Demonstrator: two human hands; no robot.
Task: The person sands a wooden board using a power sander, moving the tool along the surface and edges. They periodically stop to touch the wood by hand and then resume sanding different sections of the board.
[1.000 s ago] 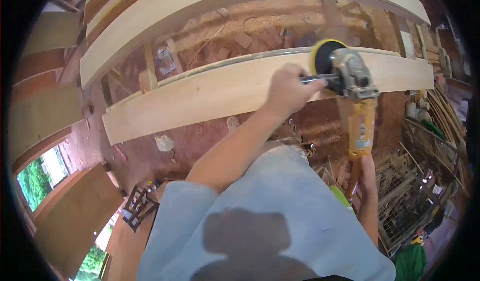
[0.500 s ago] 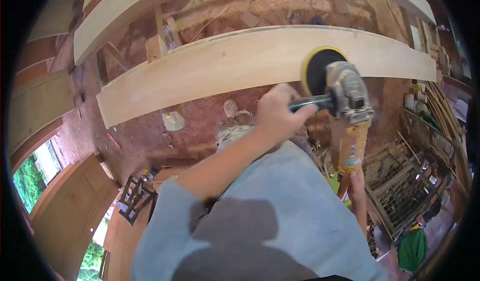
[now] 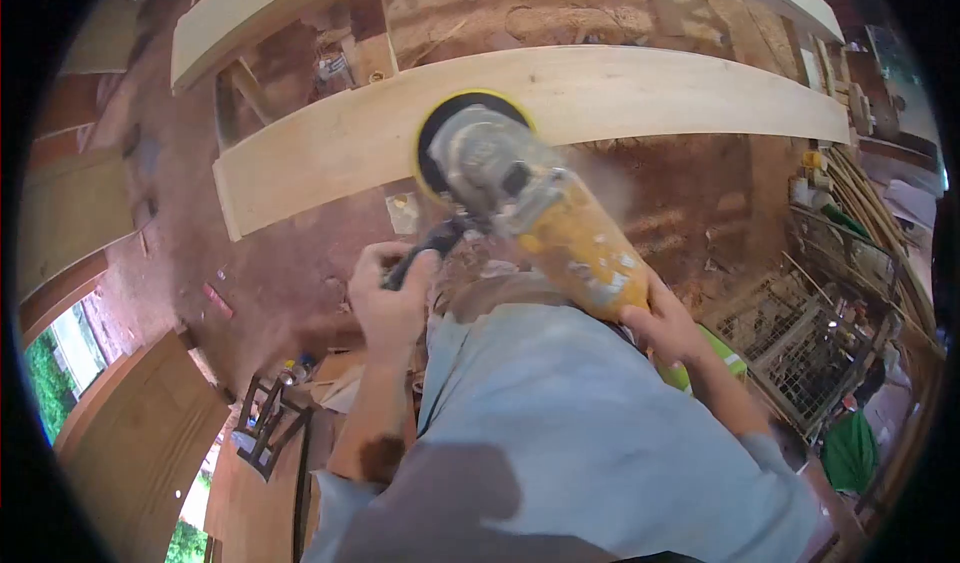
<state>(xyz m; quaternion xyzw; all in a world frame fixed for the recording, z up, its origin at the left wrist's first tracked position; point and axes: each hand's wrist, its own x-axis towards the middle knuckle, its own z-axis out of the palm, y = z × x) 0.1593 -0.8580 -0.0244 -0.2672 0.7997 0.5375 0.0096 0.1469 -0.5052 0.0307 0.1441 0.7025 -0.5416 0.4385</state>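
Your sander [image 3: 535, 211] lies across the board [image 3: 670, 93], its disc [image 3: 437, 141] over the near edge, a little left of the board's middle; whether the disc presses on the wood you cannot tell from above. Expect it to be heavy and rigid, with most weight probably toward the metal head [image 3: 478, 158], so it likely tips forward if held by the rear alone. Dust may make its casing slippery. The side handle [image 3: 428, 251] and the rear of the yellow body look the surest holds, well away from the disc's rim. Your left hand [image 3: 388, 301] has its fingers clamped around the side handle; your right hand [image 3: 668, 323] grips the body's rear, some fingers hidden. Beyond the board's far edge runs a second board [image 3: 290, 13].
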